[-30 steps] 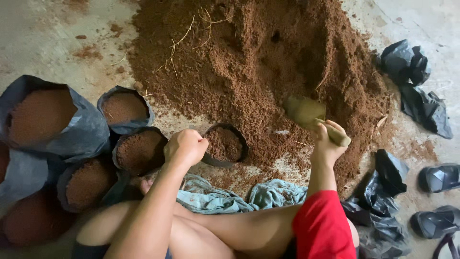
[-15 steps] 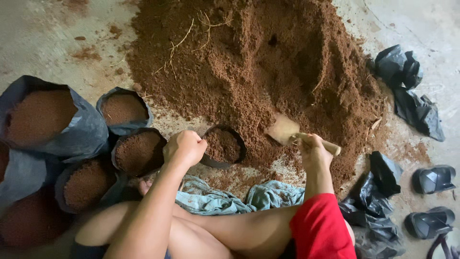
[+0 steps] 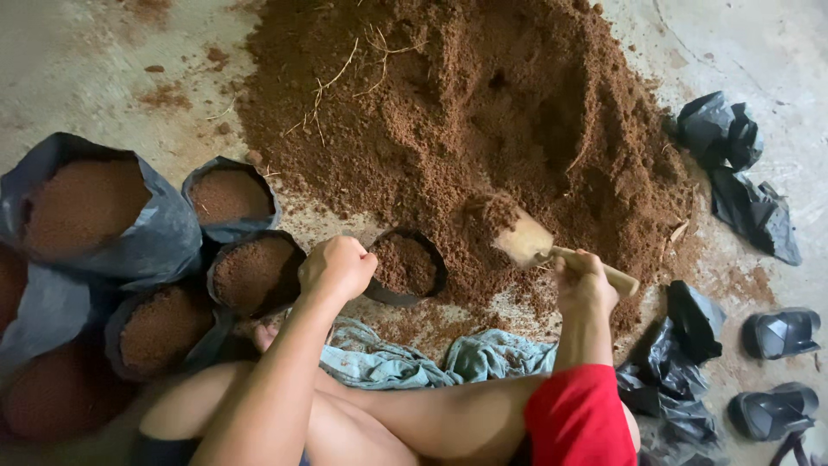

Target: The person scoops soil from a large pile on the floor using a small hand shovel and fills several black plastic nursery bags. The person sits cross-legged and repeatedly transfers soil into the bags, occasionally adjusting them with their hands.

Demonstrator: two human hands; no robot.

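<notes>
Left hand [image 3: 338, 266] fisted on the rim of a small black bag [image 3: 405, 267], just below frame centre, mouth held open and already part full of brown mix. Right hand [image 3: 583, 280] clamped round the wooden handle of a scoop [image 3: 526, 242], right of centre, its pale blade loaded and touching the foot of the soil heap [image 3: 466, 129].

Likely to spill if tipped before reaching the narrow mouth: loose, crumbly, dry-looking grains, heaped on the blade. Thin floppy plastic, apt to fold shut or topple if the grip slackens. Stringy roots in the heap, upper centre, liable to snag.

Filled bags [image 3: 233, 194] clustered at left, soft-walled and rounded. Crumpled empty bags [image 3: 733, 155] at right. Rumpled teal cloth [image 3: 431, 362] on the rough concrete floor [image 3: 86, 60].
</notes>
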